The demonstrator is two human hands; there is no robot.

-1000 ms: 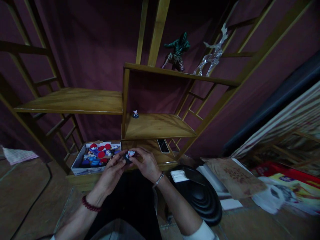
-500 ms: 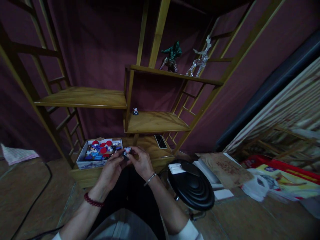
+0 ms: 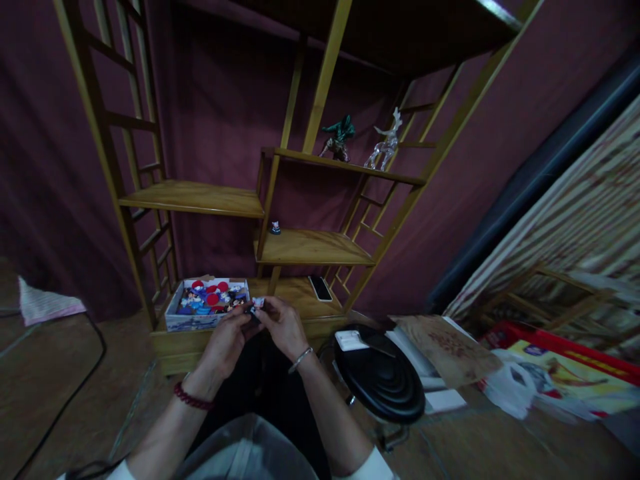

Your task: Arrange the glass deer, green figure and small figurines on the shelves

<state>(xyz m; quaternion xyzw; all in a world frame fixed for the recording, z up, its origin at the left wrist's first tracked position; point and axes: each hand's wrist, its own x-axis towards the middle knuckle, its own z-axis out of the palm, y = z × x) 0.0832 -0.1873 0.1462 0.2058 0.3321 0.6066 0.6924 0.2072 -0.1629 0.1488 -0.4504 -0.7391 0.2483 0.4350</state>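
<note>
Between my fingers is a small figurine [image 3: 258,303], pale on top with a dark lower part. My left hand [image 3: 231,340] grips its dark lower part, while my right hand [image 3: 284,327] pinches it from the other side. Fingers hide much of it. Just left of my hands, a white box [image 3: 193,322] holds several small figures and red discs. Another small figurine [image 3: 275,228], pale above a dark bottom, stands at the left end of the middle shelf [image 3: 315,248].
A green-topped figure [image 3: 340,139] and a clear deer figure [image 3: 385,143] stand on the upper right shelf. A phone [image 3: 321,288] lies on the bottom board. A black round stool [image 3: 383,377] stands to my right, near papers [image 3: 445,347] and a plastic bag [image 3: 510,383].
The view has shifted, so the shelf unit appears slightly smaller and lower. Both hands stay on the figurine, whose pale top has turned or moved slightly to the right.
</note>
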